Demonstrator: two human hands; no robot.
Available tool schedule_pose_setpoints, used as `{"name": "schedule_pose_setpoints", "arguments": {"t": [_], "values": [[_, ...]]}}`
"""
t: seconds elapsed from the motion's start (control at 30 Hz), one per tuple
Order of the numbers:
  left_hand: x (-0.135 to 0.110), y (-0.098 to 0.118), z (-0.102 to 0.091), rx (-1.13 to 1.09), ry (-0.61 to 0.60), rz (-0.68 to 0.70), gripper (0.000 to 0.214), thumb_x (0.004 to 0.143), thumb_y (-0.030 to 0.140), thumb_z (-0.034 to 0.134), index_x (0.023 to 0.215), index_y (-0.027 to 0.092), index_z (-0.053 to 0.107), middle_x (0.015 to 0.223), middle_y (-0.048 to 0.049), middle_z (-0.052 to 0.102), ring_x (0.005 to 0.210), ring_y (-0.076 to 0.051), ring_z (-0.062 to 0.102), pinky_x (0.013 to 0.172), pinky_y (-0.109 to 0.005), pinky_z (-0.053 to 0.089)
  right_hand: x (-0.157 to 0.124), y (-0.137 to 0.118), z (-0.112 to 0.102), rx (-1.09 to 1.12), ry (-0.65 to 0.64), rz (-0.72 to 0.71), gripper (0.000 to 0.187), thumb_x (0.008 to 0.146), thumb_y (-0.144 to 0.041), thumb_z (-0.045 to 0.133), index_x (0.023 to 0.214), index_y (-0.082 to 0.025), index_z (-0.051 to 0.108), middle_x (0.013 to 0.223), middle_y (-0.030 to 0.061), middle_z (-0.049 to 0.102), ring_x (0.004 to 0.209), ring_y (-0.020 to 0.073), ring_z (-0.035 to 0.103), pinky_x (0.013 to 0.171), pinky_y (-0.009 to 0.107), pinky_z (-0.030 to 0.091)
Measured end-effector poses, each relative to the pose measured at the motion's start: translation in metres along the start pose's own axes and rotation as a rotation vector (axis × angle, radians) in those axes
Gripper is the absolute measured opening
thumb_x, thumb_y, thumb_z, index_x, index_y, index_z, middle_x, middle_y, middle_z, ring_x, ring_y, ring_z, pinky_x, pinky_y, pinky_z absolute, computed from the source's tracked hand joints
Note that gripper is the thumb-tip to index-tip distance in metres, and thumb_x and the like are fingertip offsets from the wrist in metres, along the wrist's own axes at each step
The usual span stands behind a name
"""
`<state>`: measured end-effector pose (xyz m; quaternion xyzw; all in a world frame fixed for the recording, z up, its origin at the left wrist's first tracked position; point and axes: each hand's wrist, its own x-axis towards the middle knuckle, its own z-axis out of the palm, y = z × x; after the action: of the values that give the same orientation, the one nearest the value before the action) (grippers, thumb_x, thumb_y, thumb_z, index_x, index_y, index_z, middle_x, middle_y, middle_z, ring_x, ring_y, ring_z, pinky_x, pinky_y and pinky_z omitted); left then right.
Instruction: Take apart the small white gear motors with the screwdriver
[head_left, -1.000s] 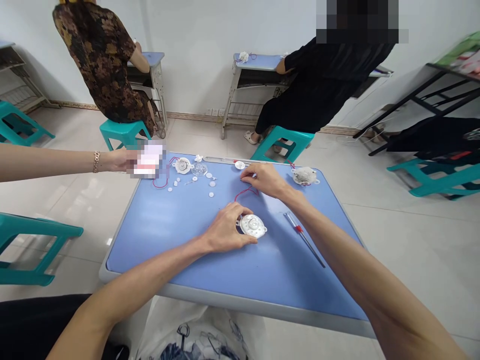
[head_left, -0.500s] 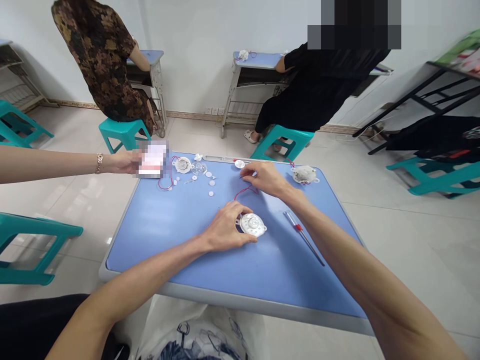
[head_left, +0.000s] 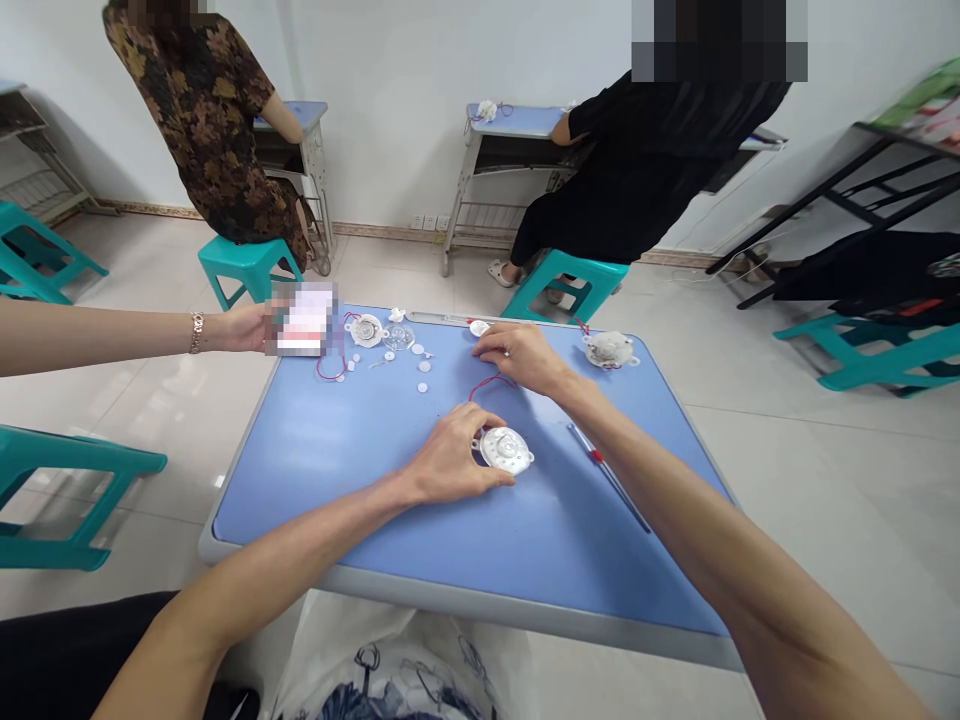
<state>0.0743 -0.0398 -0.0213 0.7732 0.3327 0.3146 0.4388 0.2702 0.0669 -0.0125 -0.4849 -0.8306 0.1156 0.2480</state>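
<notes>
The round white plastic housing lies flat on the blue table top, near the middle of the table. The person's left hand is partly closed over the left side of the housing, with its fingers curved against the rim, and has hold of it. The right hand is positioned beyond the housing, slightly curled with its fingertips low over the table, just above a red wire. It cannot be determined whether this hand has hold of the wire. To the right of the housing lies a slim screwdriver with a red band. Further beyond and to the right sits a 2nd white housing. Beyond and to the left are a 3rd white housing, a clear plastic disc and several small white discs. Further left, another person's hand, wearing a gold bracelet, holds a blurred object over the table corner. Well beyond the housing, 2 co-workers sit on teal stools at separate desks.
</notes>
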Motion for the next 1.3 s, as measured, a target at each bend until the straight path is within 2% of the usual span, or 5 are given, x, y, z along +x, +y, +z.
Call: {"name": "schedule_pose_setpoints", "arguments": {"t": [0.67, 0.87, 1.0, 1.1, 1.3], "values": [[0.0, 0.001, -0.001, 0.022, 0.004, -0.012, 0.049, 0.059, 0.02, 0.085, 0.102, 0.016, 0.063, 0.099, -0.0053, 0.062, 0.09, -0.021, 0.057, 0.082, -0.035, 0.048, 0.01, -0.002, 0.006, 0.018, 0.017, -0.019, 0.018, 0.075, -0.011, 0.058, 0.072, -0.019, 0.075, 0.08, 0.0059, 0.072, 0.075, 0.0191, 0.066, 0.074, 0.03, 0.05], [0.0, 0.0, -0.002, 0.026, 0.0, 0.004, 0.048, 0.061, 0.021, 0.085, 0.104, 0.017, 0.063, 0.102, -0.0058, 0.063, 0.091, -0.022, 0.058, 0.083, -0.035, 0.048, 0.006, -0.012, -0.011, 0.012, 0.035, 0.008, 0.016, 0.078, -0.013, 0.059, 0.082, -0.017, 0.075, 0.091, 0.0083, 0.071, 0.068, 0.0164, 0.063, 0.07, 0.031, 0.05], [0.0, 0.001, -0.002, 0.041, -0.009, 0.004, 0.047, 0.062, 0.021, 0.084, 0.104, 0.017, 0.063, 0.103, -0.0062, 0.063, 0.094, -0.023, 0.059, 0.084, -0.036, 0.049, -0.017, -0.031, -0.037, 0.015, 0.118, 0.045, 0.017, 0.085, -0.022, 0.057, 0.091, -0.019, 0.073, 0.093, 0.0072, 0.07, 0.066, 0.0164, 0.062, 0.07, 0.034, 0.053], [0.001, 0.003, -0.003, 0.063, -0.013, -0.016, 0.046, 0.064, 0.022, 0.084, 0.104, 0.017, 0.063, 0.104, -0.0063, 0.063, 0.098, -0.024, 0.059, 0.088, -0.037, 0.049, -0.049, -0.053, -0.051, 0.125, 0.14, 0.128, 0.017, 0.086, -0.031, 0.061, 0.097, -0.021, 0.07, 0.092, 0.0059, 0.07, 0.078, 0.0195, 0.066, 0.072, 0.035, 0.057], [0.0, 0.003, -0.003, 0.091, -0.007, -0.035, 0.049, 0.066, 0.025, 0.083, 0.109, 0.015, 0.061, 0.108, -0.0083, 0.063, 0.101, -0.025, 0.059, 0.09, -0.039, 0.049, -0.113, -0.095, -0.042, 0.308, 0.001, 0.267, 0.049, 0.082, -0.042, 0.068, 0.125, -0.023, 0.055, 0.119, 0.0106, 0.065, 0.103, 0.0246, 0.065, 0.08, 0.041, 0.061]]}}
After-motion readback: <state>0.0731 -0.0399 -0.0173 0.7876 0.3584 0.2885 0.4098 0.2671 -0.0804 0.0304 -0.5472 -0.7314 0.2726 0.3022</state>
